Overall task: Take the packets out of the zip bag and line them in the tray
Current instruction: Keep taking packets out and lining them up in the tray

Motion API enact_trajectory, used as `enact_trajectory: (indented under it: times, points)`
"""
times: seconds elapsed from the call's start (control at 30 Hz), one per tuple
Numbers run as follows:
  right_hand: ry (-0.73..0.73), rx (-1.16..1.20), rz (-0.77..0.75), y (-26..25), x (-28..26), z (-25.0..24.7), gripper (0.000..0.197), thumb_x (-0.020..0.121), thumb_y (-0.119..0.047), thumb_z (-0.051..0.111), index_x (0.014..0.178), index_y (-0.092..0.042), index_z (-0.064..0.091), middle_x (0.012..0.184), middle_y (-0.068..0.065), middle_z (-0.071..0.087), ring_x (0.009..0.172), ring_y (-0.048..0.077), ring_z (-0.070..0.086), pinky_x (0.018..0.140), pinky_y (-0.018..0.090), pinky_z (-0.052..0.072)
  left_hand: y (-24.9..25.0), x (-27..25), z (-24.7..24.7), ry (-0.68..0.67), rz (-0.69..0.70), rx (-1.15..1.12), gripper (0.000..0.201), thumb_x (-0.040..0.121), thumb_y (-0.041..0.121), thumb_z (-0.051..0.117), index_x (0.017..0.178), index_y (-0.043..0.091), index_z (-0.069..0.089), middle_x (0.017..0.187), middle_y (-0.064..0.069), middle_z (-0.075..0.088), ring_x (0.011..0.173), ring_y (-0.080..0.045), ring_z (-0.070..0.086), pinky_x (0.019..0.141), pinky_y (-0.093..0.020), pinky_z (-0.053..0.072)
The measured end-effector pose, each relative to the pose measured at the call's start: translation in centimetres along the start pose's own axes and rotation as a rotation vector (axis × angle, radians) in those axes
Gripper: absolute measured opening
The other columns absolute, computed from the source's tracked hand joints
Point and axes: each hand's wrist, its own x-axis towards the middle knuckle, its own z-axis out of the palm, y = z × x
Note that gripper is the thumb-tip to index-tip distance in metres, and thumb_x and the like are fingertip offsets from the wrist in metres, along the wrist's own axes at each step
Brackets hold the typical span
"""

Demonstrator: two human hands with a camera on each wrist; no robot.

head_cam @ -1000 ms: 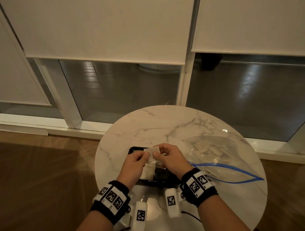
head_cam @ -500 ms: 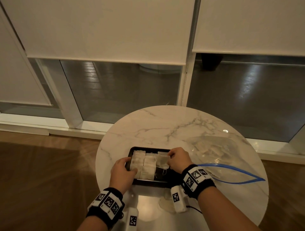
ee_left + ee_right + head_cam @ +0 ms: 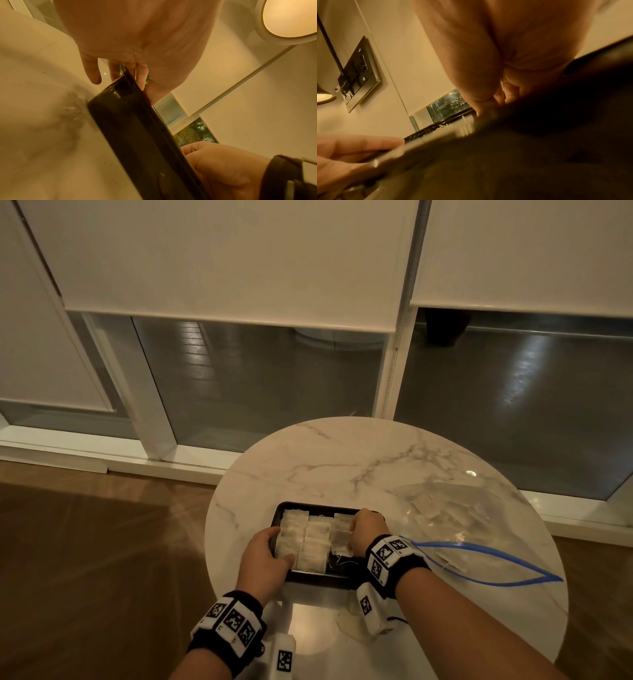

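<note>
A black tray (image 3: pixel 284 508) sits at the near middle of the round marble table (image 3: pixel 342 460). White packets (image 3: pixel 294 529) fill its left and middle columns. My left hand (image 3: pixel 274 546) grips the tray's left rim, thumb lying across the near-left corner; in the left wrist view its fingers (image 3: pixel 93 75) run along the tray (image 3: pixel 137 135). My right hand (image 3: pixel 356 529) pinches a packet (image 3: pixel 339 539) low in the tray's right column. The clear zip bag (image 3: pixel 462 518) with a blue zip lies open to the right, with more packets inside.
The table's near edge is just below my wrists, and bare marble stretches behind the tray. A pale patch (image 3: pixel 347 623), perhaps a loose packet, lies on the table in front of the tray. Window frames and roller blinds stand beyond the table.
A second ago both hands held one packet above the tray. The right hand has since lowered it into the right column, and the left hand has dropped to the tray's left rim.
</note>
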Motion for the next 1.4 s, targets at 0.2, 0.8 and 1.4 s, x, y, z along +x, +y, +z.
enact_trajectory:
  times: [0.2,0.8,1.4]
  points:
    - [0.008,-0.049,0.025,-0.2,0.3,0.1,0.025,0.093,-0.011,0.059,0.117,-0.004,0.061,0.118,0.013,0.066,0.111,0.027,0.064,0.09,0.03,0.053,0.0,0.1,0.0,-0.006,0.005,0.004,0.061,0.083,0.002,0.076,0.138,0.016,0.054,0.134,-0.001,0.056,0.118,-0.015,0.053,0.107,-0.04,0.049]
    - [0.03,0.066,0.019,-0.3,-0.1,0.7,0.041,0.089,-0.012,0.064,0.126,-0.008,0.047,0.121,0.011,0.062,0.111,0.026,0.062,0.087,0.031,0.052,0.4,-0.3,0.1,0.021,0.03,-0.014,0.06,0.081,0.006,0.079,0.136,0.013,0.056,0.121,0.002,0.057,0.106,-0.011,0.052,0.101,-0.036,0.05]
    - [0.063,0.112,0.012,-0.3,-0.5,0.6,0.035,0.084,-0.012,0.069,0.115,-0.009,0.053,0.118,0.011,0.061,0.11,0.027,0.06,0.087,0.03,0.051,0.4,-0.3,0.0,0.022,0.012,0.009,0.062,0.083,0.008,0.079,0.139,0.015,0.053,0.123,0.007,0.053,0.11,-0.008,0.048,0.104,-0.034,0.047]
